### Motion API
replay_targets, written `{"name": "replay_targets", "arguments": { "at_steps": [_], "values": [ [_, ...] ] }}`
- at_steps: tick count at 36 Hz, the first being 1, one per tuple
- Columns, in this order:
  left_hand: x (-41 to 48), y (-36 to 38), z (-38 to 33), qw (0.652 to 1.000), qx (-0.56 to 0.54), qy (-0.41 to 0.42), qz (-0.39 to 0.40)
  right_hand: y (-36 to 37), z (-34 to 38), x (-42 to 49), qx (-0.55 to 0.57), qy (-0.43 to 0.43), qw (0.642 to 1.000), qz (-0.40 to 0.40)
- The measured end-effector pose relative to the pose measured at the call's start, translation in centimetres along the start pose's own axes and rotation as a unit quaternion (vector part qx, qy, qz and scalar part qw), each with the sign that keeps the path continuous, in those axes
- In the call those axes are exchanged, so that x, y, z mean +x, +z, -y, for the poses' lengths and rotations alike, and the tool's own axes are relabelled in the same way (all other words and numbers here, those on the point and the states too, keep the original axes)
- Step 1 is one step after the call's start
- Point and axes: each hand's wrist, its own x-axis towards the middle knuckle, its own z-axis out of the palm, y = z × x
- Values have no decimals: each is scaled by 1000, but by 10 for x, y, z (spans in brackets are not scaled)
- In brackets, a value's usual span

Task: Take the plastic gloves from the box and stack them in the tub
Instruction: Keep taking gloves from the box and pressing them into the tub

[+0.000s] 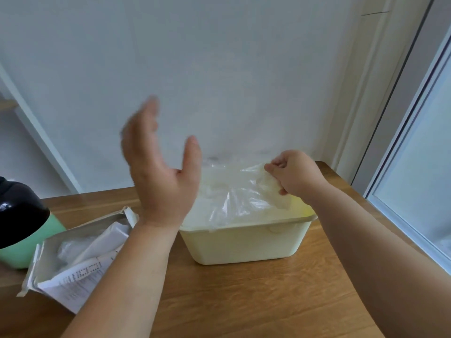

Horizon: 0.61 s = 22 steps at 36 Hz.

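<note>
Thin clear plastic gloves [234, 198] draped over cream rectangular plastic tub [244, 245].
Torn grey cardboard box [80, 252] nearest, lying open on wooden table [244, 301] left of tub; farther back, right hand [295, 174] pinching gloves above tub rim with curled fingers; left hand [156, 172] raised, fingers straight and spread, holding nothing.

White wall [219, 69] behind wooden table [244, 301] — window [419, 172] at right.
</note>
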Motion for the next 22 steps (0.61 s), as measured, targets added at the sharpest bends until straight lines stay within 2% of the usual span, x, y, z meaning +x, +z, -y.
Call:
{"name": "replay_targets", "arguments": {
  "at_steps": [2,3,4,5,6,7,8,10,13,15,18,20,22],
  "values": [
    [1,5,1,987,9,55,153,-1,-1,-1,-47,5,999,13],
    [2,7,0,962,4,25,272,0,-2,0,-69,2,997,16],
    [1,9,-2,917,12,-28,399,1,-2,-1,-99,-6,995,18],
    [-3,14,1,856,41,-75,510,2,-2,-1,-139,-13,990,19],
    [-7,19,5,793,80,-108,594,3,-2,-2,-181,-17,983,17],
    [-10,24,9,744,112,-131,645,5,-2,-3,-218,-20,976,10],
    [-13,28,13,712,133,-147,674,5,-1,-4,-243,-26,970,0],
    [-17,35,19,673,152,-157,707,5,0,-7,-272,-68,959,-33],
    [-20,42,24,642,171,-147,733,3,6,-11,-303,-188,932,-72],
    [-21,47,26,629,182,-144,742,4,11,-13,-308,-252,915,-58],
    [-22,52,25,608,191,-147,756,9,14,-15,-296,-263,918,8],
    [-24,54,24,604,189,-142,761,14,13,-14,-282,-215,930,97],
    [-26,56,23,597,186,-141,767,19,9,-10,-308,-150,918,200]
  ]
}}
